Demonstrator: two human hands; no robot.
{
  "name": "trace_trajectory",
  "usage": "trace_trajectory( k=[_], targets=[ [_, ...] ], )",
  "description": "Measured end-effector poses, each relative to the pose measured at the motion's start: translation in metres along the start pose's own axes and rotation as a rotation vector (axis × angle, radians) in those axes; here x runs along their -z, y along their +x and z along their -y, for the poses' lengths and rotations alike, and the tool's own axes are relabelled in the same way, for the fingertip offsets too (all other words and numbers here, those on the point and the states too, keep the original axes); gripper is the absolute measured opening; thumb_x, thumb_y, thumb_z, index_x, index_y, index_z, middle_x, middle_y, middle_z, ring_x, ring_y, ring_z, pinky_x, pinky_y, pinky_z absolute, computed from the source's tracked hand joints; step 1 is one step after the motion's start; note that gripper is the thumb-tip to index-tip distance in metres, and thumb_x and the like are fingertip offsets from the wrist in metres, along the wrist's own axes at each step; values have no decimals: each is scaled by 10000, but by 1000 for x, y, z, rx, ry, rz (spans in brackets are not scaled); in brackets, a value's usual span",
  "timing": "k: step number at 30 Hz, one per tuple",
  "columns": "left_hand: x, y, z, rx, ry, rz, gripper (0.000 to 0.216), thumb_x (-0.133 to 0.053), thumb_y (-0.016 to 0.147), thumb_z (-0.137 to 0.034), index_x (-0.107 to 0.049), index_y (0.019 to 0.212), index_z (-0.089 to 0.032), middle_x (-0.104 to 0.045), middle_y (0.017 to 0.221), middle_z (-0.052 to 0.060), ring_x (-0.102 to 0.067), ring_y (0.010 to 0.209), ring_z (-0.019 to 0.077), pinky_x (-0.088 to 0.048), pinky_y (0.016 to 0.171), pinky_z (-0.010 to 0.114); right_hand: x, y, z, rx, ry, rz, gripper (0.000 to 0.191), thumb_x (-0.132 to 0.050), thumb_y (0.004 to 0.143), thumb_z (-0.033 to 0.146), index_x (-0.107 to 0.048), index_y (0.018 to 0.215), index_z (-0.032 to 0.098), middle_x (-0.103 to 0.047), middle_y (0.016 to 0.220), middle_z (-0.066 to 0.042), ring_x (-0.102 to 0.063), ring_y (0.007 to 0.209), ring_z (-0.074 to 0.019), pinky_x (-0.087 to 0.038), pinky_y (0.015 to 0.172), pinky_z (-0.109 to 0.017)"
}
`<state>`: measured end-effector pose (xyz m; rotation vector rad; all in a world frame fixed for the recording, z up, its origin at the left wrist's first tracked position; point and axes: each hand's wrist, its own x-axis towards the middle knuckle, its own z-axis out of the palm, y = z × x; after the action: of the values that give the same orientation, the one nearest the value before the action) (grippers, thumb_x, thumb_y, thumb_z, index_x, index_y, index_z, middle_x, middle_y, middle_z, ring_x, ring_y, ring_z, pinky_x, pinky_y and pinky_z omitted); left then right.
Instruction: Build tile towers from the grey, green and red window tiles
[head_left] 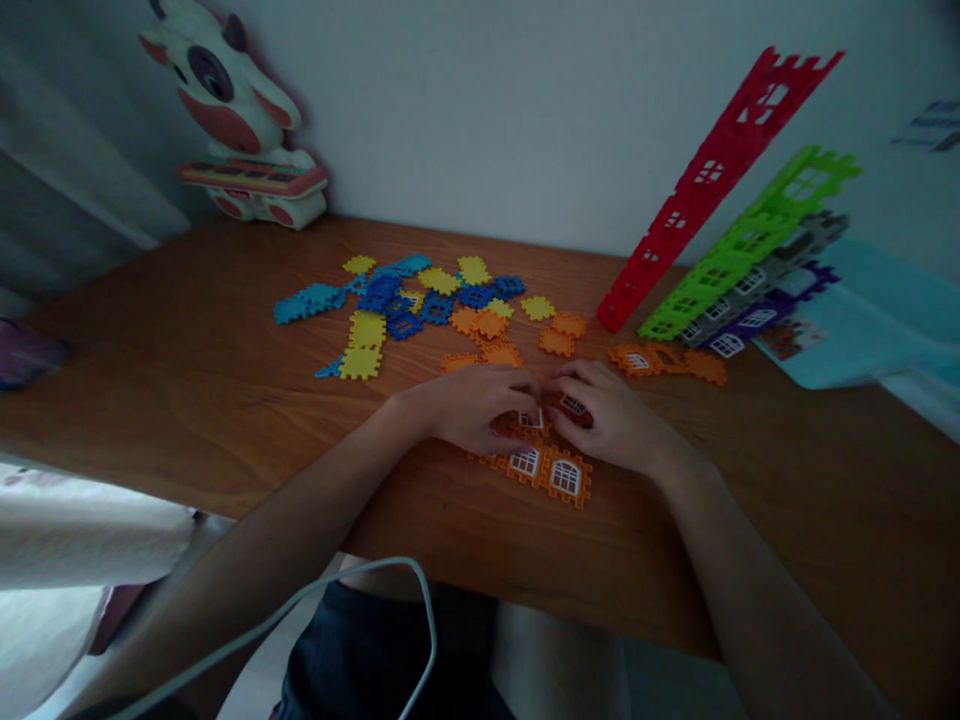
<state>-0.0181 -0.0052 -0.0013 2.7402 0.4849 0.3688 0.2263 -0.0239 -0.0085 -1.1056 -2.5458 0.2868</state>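
My left hand is closed with thumb and fingers around an orange interlocking tile with a white window. Close beside it, my right hand pinches another orange window tile, its far edge hidden by the fingers. The two tiles meet or nearly meet between my fingertips; the exact joint cannot be made out. Just below, a joined row of orange window tiles lies flat on the table, its left end partly covered by my left hand. Loose orange tiles lie just beyond my hands.
Blue tiles and yellow tiles are scattered farther back on the wooden table. Long red and green strips lean against the wall at right, near a joined orange piece. A cow toy keyboard stands back left.
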Motion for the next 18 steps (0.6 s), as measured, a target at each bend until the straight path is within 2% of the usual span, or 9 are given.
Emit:
trace_trajectory(
  k=[6,12,15,18],
  targets=[
    [-2,0,0,3,16,-12,217,-655,924,-346,-701,1038,-167,-654,1216,141,-660,1070,262,-530,955,396,1,0,2,-14,6,21,154,-589,874,225,-660,1004,180,-641,1064,-132,-608,1038,-303,-524,913,-484],
    [-1,1,0,35,-4,-13,262,-669,913,-349,-674,1093,-160,-640,1246,143,-640,1121,265,-518,991,396,3,-1,2,-36,21,29,144,-605,861,231,-645,997,207,-641,1068,-113,-614,1041,-296,-525,900,-472],
    [-3,1,1,53,-5,-18,308,-678,901,-357,-650,1127,-150,-652,1216,152,-634,1128,278,-517,986,411,4,-1,3,-47,26,30,178,-644,884,334,-647,1006,204,-641,1060,-110,-615,1022,-292,-525,893,-464],
    [-4,1,3,65,2,-34,315,-681,888,-353,-636,1129,-155,-672,1159,143,-646,1086,275,-524,961,413,5,-2,5,-57,20,43,380,-717,840,529,-644,1028,208,-638,1069,-104,-612,1008,-293,-529,883,-467]
  ],
)
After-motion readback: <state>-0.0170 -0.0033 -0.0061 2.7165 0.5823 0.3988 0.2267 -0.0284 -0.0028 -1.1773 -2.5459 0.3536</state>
